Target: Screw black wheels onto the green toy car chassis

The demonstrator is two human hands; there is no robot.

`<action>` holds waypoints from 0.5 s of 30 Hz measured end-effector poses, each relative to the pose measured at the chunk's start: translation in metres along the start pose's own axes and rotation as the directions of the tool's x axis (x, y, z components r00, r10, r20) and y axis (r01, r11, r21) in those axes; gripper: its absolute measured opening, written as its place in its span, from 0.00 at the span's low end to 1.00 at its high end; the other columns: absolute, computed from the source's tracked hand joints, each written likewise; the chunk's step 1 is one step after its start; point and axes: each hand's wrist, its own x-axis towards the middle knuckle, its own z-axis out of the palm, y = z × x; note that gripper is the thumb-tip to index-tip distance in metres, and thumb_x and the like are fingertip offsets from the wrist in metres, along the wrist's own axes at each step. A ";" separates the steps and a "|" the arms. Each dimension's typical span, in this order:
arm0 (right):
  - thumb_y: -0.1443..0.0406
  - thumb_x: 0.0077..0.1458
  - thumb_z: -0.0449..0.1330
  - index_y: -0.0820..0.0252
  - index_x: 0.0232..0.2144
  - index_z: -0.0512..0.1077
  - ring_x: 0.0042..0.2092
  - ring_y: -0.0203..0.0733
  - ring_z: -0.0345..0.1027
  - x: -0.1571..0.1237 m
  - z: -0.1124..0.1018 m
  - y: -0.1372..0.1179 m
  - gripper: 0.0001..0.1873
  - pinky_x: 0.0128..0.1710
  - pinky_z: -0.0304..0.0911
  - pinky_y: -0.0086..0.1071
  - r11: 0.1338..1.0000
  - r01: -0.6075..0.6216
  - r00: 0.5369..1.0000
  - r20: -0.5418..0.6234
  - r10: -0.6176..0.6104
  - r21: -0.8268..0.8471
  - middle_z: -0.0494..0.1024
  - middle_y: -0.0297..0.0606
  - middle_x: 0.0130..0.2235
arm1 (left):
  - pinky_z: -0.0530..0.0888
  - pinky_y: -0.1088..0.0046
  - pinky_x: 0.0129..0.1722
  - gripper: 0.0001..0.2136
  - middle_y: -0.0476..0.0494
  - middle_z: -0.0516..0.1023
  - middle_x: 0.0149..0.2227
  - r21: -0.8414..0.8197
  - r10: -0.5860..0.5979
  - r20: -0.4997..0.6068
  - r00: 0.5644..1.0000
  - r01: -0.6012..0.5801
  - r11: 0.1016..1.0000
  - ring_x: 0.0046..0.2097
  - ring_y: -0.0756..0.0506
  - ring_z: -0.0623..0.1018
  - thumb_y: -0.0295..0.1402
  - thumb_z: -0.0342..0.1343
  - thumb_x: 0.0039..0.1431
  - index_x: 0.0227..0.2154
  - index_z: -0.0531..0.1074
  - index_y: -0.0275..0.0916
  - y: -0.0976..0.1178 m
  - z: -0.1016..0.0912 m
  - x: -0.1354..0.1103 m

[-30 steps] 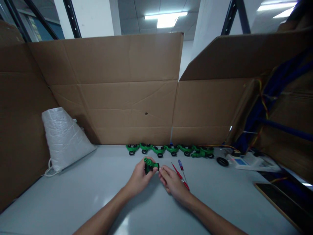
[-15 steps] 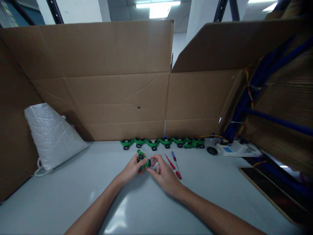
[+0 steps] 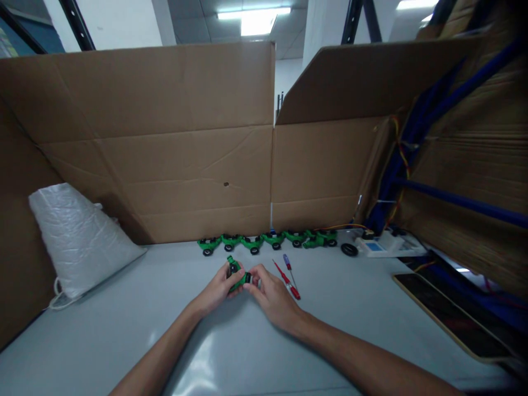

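Gripping the green toy vehicle lower-centre, left hand slants it down-right toward curled right hand, hold unclear!

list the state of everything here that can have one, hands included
green toy, held, tilted
left grip, closed on green toy
right grip, fingers bent at the toy's black end; hold unclear
row of green toys, lined up, not held
red screwdriver, lying down, not held
blue-handled screwdriver, lying down, not held
white bag, standing, sloping
ceiling light, lit
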 end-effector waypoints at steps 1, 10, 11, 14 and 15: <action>0.63 0.67 0.59 0.55 0.45 0.67 0.35 0.41 0.70 0.000 0.000 0.000 0.06 0.37 0.61 0.33 1.000 0.001 1.000 -0.001 -0.001 -0.003 0.75 0.33 0.37 | 0.57 0.77 0.22 0.24 0.54 0.64 0.31 0.004 0.003 0.007 1.000 -0.003 1.000 0.26 0.54 0.64 0.56 0.63 0.60 0.38 0.65 0.38 0.000 0.000 0.000; 0.58 0.69 0.56 0.56 0.43 0.67 0.29 0.39 0.65 -0.004 0.001 0.001 0.07 0.31 0.52 0.29 0.998 -0.022 0.998 0.050 0.025 -0.053 0.66 0.25 0.27 | 0.56 0.77 0.22 0.25 0.53 0.65 0.32 -0.013 -0.012 0.012 1.000 0.013 1.000 0.26 0.54 0.64 0.55 0.64 0.59 0.39 0.65 0.38 0.002 0.001 -0.002; 0.58 0.69 0.56 0.56 0.43 0.67 0.28 0.39 0.65 -0.004 0.001 0.001 0.08 0.31 0.51 0.29 0.998 -0.026 0.998 0.058 0.029 -0.059 0.66 0.25 0.26 | 0.55 0.77 0.22 0.25 0.53 0.65 0.31 -0.018 -0.016 0.012 1.000 0.016 1.000 0.26 0.54 0.64 0.55 0.64 0.58 0.38 0.65 0.38 0.002 0.002 -0.003; 0.56 0.71 0.53 0.56 0.42 0.66 0.27 0.39 0.64 -0.003 0.001 -0.002 0.10 0.29 0.49 0.30 0.996 -0.040 0.998 0.052 0.044 -0.076 0.65 0.25 0.25 | 0.55 0.77 0.22 0.25 0.53 0.65 0.30 -0.034 -0.023 0.022 0.999 0.024 0.999 0.26 0.54 0.65 0.56 0.65 0.58 0.37 0.65 0.38 0.002 0.002 -0.003; 0.56 0.72 0.52 0.56 0.41 0.66 0.27 0.39 0.65 -0.002 0.000 -0.004 0.11 0.29 0.49 0.30 0.996 -0.042 0.998 0.049 0.046 -0.080 0.66 0.25 0.25 | 0.55 0.78 0.22 0.25 0.53 0.65 0.30 -0.039 -0.028 0.025 0.999 0.028 0.999 0.26 0.54 0.65 0.55 0.65 0.58 0.37 0.66 0.38 0.002 0.002 -0.003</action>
